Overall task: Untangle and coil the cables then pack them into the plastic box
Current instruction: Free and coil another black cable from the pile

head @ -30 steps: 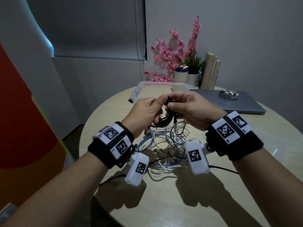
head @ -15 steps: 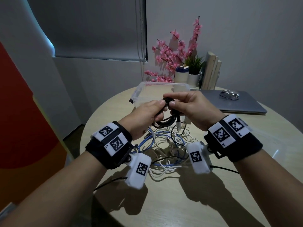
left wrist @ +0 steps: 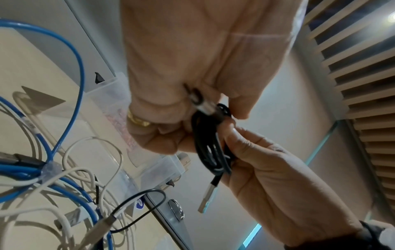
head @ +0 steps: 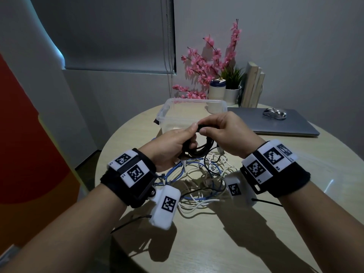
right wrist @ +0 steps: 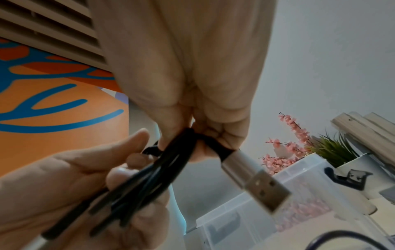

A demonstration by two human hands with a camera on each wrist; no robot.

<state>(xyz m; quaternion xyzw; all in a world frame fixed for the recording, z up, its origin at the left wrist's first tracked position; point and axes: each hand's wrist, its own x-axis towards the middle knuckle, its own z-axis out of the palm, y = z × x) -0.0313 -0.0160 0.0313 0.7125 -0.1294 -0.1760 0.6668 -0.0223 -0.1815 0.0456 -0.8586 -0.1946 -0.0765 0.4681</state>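
A black cable coil hangs between both hands above the table. My left hand grips the bundle of loops from the left. My right hand pinches the cable's end at the top of the coil. A silver USB plug sticks out below the right fingers. Under the hands lies a tangle of blue and white cables with a thin black one. The clear plastic box stands open just behind the hands, nothing visible in it.
A closed grey laptop with a mouse on it lies at the back right. A white vase with pink flowers, a potted plant and books stand behind the box. The round table's edge curves at the left.
Both hands have carried the black coil slightly away from me, toward the box. The right fingers have shifted along the top of the coil. The tangle has not moved.
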